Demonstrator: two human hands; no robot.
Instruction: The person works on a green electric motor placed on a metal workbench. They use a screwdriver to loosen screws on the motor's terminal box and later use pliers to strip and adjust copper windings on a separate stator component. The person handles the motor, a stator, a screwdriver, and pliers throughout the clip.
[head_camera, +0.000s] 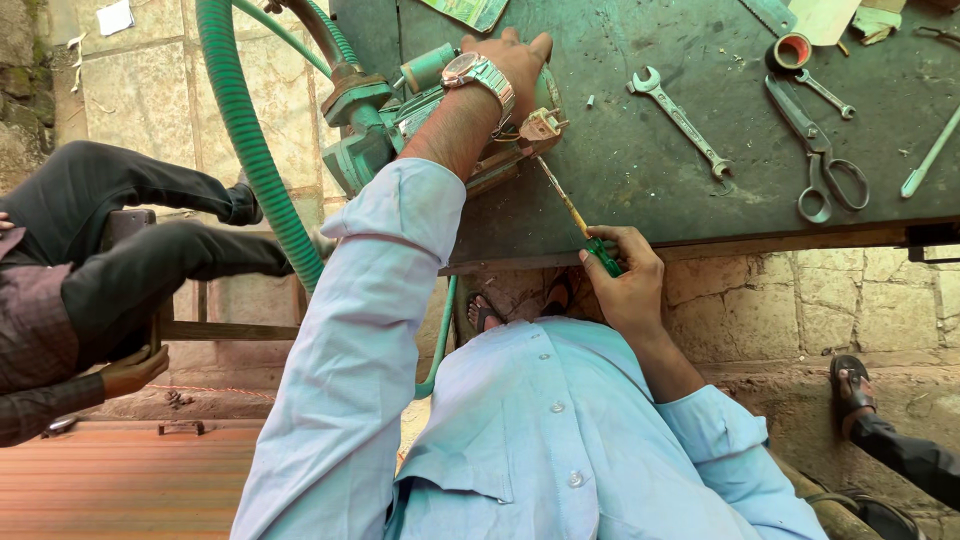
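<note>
Left hand steadied the pump while the right drove a screwdriver into its terminal box.

A green hose (250, 130) curved down past the bench's left edge, where the green pump (385, 125) sat at the front-left corner of the dark bench (620, 190). The left hand (510, 65) lay spread flat over the pump's top, pressing it down. The right hand (625, 275), just off the front edge, was closed around the green handle of the screwdriver (570, 210), its tip at the small box (540, 125). The shaft probably wanted keeping in line with the screw while the pump was pinned. Right of the pump the bench lay open as far as a spanner (680, 120); scissors (825, 170) lay farther right, well apart.
</note>
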